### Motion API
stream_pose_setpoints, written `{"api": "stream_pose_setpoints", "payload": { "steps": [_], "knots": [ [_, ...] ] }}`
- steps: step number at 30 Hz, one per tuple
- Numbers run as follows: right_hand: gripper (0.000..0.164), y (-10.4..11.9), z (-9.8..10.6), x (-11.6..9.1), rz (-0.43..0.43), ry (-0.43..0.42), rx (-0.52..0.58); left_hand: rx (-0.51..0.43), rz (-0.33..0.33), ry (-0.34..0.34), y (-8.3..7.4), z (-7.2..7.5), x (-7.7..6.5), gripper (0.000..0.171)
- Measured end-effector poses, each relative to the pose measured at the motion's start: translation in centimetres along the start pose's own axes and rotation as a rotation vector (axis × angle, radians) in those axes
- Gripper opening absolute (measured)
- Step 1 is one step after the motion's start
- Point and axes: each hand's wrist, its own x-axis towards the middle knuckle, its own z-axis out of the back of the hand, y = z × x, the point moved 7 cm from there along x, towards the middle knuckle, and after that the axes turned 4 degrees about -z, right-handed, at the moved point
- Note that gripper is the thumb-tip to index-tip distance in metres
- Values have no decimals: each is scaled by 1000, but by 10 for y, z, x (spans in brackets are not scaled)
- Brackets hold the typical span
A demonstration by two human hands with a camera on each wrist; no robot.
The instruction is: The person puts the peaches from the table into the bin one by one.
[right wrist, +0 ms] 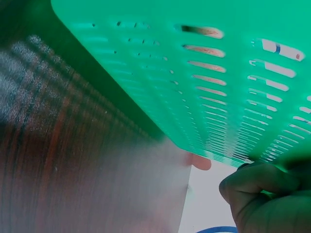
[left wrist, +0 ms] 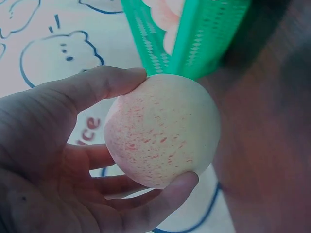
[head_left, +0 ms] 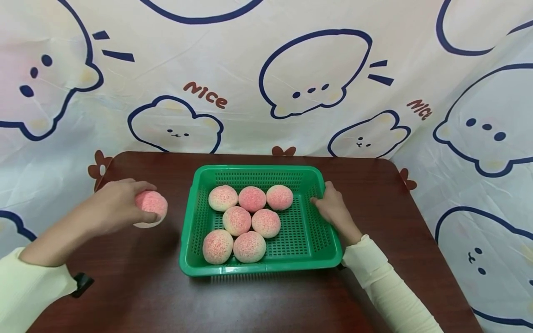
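My left hand [head_left: 114,206] holds a pink-and-cream toy peach [head_left: 152,203] above the table, left of the basket. In the left wrist view, thumb and fingers curl round the speckled, pale side of that peach [left wrist: 163,131]. A green plastic basket [head_left: 266,267] with slotted walls sits in front of me. Several more speckled peaches [head_left: 237,221] lie inside it, toward its left and middle. At the basket's right side, my right hand [head_left: 336,210] grips the rim, thumb on the inner side. From the right wrist, the basket's slotted outer wall [right wrist: 146,63] fills the upper view.
Everything stands on a dark reddish-brown table [head_left: 266,307] with rounded far corners. Behind it hangs a pale cloth [head_left: 241,60] printed with cartoon animals and lettering. A small black object [head_left: 82,284] shows at the left sleeve's cuff.
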Motion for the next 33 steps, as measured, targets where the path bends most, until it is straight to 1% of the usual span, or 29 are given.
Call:
{"api": "stream_pose_setpoints", "payload": {
  "steps": [3, 6, 9, 13, 19, 27, 33],
  "knots": [
    [55, 1, 0, 0, 9, -6, -1, 3, -16, -24, -14, 7, 3, 80],
    [55, 1, 1, -1, 15, -14, -1, -21, -20, -20, -28, 11, 7, 80],
    [54, 1, 0, -1, 14, -12, 7, -61, -24, -4, -41, 10, 11, 79],
    [54, 0, 0, -2, 13, -10, 7, -97, -60, 9, -59, 9, 18, 76],
    [54, -1, -1, -1, 7, -9, 2, -121, -96, 22, -84, 9, 30, 72],
    [54, 0, -2, 0, 13, -8, -9, -136, -147, 44, -107, 1, 38, 63],
    [55, -1, 0, -1, 3, -15, -6, -144, -174, 55, -123, -5, 43, 64]
  ]
}}
